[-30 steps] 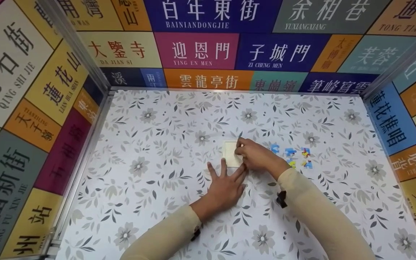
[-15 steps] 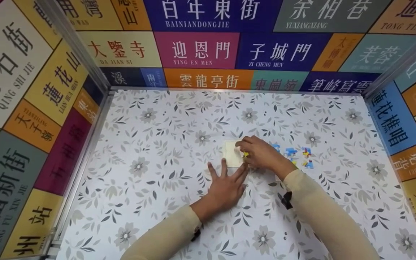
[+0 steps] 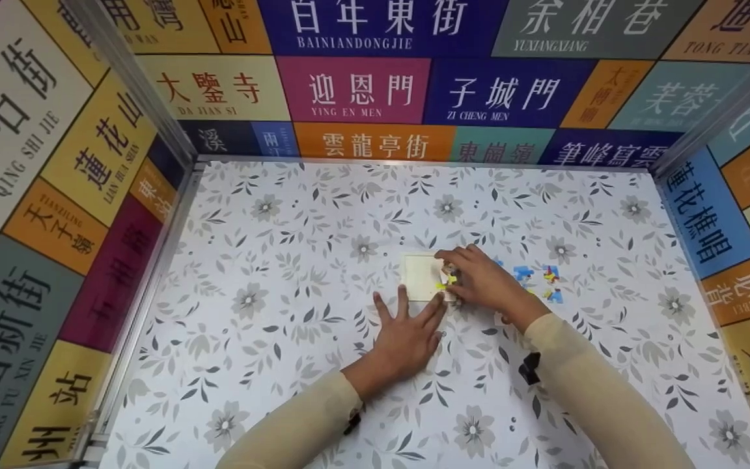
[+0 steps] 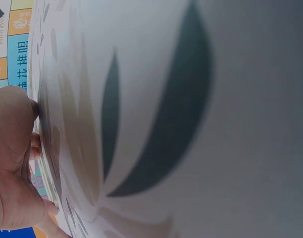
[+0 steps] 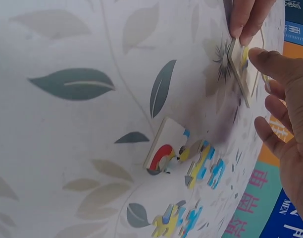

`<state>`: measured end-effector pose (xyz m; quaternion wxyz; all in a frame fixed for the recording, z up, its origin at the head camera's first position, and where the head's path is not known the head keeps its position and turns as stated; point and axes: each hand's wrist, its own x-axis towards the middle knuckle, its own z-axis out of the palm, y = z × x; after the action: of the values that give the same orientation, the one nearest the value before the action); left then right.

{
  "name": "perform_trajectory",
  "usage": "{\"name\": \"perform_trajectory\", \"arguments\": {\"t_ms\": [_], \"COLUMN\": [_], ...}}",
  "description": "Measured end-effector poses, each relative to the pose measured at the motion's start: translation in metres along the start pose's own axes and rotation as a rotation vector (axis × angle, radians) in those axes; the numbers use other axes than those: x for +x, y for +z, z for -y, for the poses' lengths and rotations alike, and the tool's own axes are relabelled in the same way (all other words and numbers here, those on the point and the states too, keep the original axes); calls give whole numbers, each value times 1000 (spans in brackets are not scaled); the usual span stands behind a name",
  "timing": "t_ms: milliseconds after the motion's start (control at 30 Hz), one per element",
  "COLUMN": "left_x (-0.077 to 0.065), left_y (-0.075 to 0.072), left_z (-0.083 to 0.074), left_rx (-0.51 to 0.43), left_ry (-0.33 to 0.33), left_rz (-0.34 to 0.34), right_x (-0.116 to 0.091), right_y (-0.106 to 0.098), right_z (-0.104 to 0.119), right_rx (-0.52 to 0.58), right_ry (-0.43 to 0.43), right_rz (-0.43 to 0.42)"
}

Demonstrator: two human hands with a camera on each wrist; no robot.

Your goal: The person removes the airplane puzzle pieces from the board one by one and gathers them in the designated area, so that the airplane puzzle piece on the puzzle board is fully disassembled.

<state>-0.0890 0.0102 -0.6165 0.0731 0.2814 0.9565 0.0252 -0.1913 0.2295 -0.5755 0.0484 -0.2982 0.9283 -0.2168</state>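
Observation:
A small pale wooden puzzle tray [image 3: 419,277] lies flat on the patterned tabletop in the head view. My left hand [image 3: 402,345] is spread, with fingertips on or beside the tray's near edge. At the right part of the tray, my right hand [image 3: 489,280] pinches a puzzle piece [image 3: 444,285] with yellow on it between thumb and fingers. In the right wrist view the thumb [image 5: 270,63] touches this piece, near the left hand's fingertips [image 5: 246,30]. How far the piece sits in the tray is partly hidden.
Several loose puzzle pieces [image 3: 552,275] in blue, yellow and red lie right of the tray, some behind my right hand. One loose piece [image 5: 164,151] shows a red arc. Panels with lettering [image 3: 362,91] wall the table at back and sides.
My right hand has shifted slightly right and its fingers have spread, exposing more of the tray and the yellow piece at its right side. The left hand stays in place.

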Motion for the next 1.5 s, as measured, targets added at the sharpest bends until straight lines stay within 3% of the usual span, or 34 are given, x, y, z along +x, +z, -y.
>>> {"name": "perform_trajectory", "arguments": {"t_ms": [367,600,1100,1367,1500], "left_x": [1,2,4,2,1], "left_y": [3,6,5,5,2], "left_z": [2,3,4,1,-1], "left_rx": [-11,9,-10,-10,7], "left_ry": [-10,-12,3,2,7], "left_rz": [21,21,12,23,17], "right_x": [-11,-22,-47,-70,-83], "right_y": [-5,-8,-23,-26,-29], "right_z": [-2,-9,-30,-35,-36], "right_rx": [52,60,81,119,151], "right_ry": [54,-12,-51,63,60], "right_rz": [30,-39,-91,-63,-81]}}
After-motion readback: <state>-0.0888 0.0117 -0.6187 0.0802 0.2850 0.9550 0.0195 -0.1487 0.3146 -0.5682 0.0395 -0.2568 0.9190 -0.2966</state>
